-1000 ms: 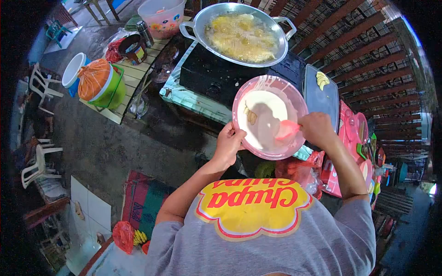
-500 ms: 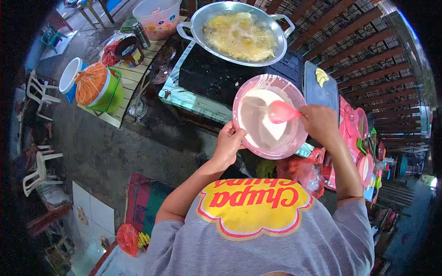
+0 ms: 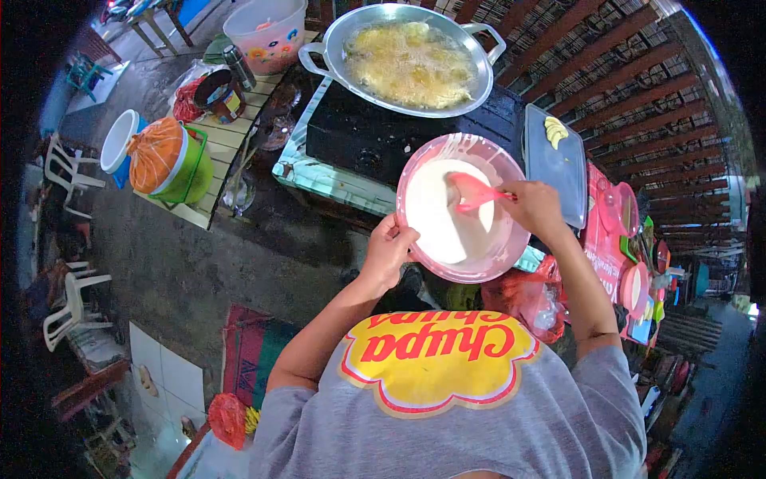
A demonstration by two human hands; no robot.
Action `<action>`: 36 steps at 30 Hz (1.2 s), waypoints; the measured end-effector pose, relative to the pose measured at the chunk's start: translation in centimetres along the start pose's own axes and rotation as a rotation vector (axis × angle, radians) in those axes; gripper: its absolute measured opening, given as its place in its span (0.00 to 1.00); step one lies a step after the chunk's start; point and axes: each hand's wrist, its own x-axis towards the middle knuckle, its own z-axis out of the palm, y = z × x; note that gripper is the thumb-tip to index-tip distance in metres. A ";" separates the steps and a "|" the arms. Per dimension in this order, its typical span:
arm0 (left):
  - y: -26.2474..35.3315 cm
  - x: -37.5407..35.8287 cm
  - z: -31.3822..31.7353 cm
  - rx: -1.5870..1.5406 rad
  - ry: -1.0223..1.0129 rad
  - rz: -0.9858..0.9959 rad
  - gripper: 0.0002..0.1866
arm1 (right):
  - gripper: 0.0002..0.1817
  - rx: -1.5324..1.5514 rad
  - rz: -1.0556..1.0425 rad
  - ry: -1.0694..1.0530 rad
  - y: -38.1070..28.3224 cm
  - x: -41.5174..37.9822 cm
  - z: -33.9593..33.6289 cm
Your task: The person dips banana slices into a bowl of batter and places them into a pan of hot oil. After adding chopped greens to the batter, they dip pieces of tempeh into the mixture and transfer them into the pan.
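My left hand (image 3: pixel 389 252) grips the near left rim of a pink plastic bowl (image 3: pixel 506 249), thumb over the edge. Creamy white batter (image 3: pixel 431 209) fills much of the bowl, which looks tilted. The fingers of my right hand (image 3: pixel 533 209) are closed on the handle of a large pink plastic spoon (image 3: pixel 474 193), its head dipped in the batter. Beyond the bowl, a wide metal pan (image 3: pixel 335 49) holds bubbling oil with pale yellow pieces (image 3: pixel 411 68) frying in it. Pale sliced pieces (image 3: pixel 555 131) lie on a grey tray (image 3: pixel 562 185) right of the bowl.
The pan rests on a black-topped stove (image 3: pixel 343 132). Left of it, a slatted bench (image 3: pixel 254 112) carries a green bucket with orange cloth (image 3: pixel 171 160), a flowered tub (image 3: pixel 267 40) and a thermos (image 3: pixel 238 65). Plastic bags (image 3: pixel 535 299) sit below the bowl. A slatted wall (image 3: pixel 638 104) stands right.
The spoon has moved slightly left and sunk deeper into the batter, its head turned. My right hand has shifted left with it. The bowl has shifted slightly down and left.
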 end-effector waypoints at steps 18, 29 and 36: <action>1.1 0.1 0.1 -0.016 -0.027 -0.026 0.11 | 0.08 -0.058 -0.074 0.126 -5.6 -2.4 -0.2; 2.0 -0.1 -0.2 0.035 -0.028 -0.029 0.12 | 0.11 0.245 0.076 0.092 -3.8 -2.9 1.4; 3.9 -1.7 -0.9 0.102 -0.045 -0.018 0.12 | 0.12 0.522 0.152 0.016 -2.4 -2.9 0.6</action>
